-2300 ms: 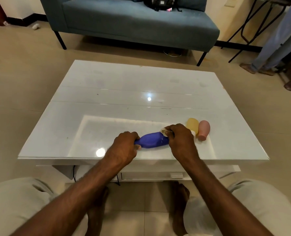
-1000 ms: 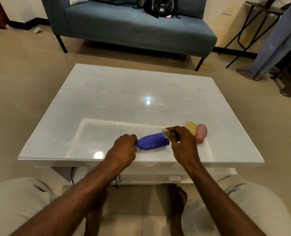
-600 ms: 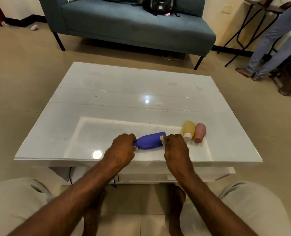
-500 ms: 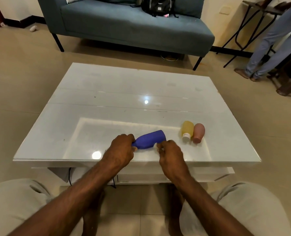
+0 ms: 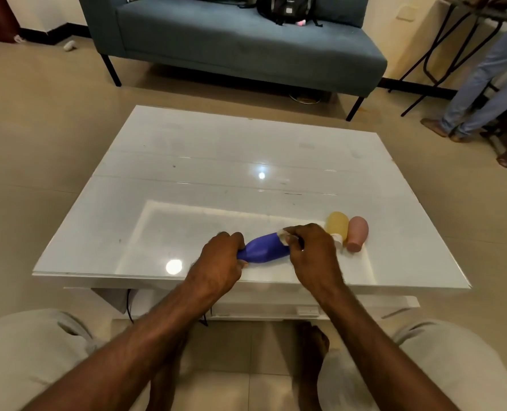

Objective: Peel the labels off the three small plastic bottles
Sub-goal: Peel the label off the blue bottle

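A blue-purple bottle [image 5: 262, 248] lies on its side near the front edge of the white glass-topped table [image 5: 204, 173]. My left hand [image 5: 219, 264] grips its cap end. My right hand [image 5: 313, 253] pinches a small whitish label scrap [image 5: 282, 234] at the bottle's wide end. A yellow bottle [image 5: 337, 224] and a pink bottle [image 5: 357, 232] lie side by side just right of my right hand, caps toward me.
A blue sofa [image 5: 246, 46] with a black bag [image 5: 287, 7] stands behind the table. A person's legs [image 5: 477, 84] and a dark metal stand [image 5: 442, 48] are at the far right. My knees sit below the table's front edge.
My right hand pulled back toward me off the bottle's wide end, then returned to it and now pinches the whitish scrap there. The left hand stayed put.
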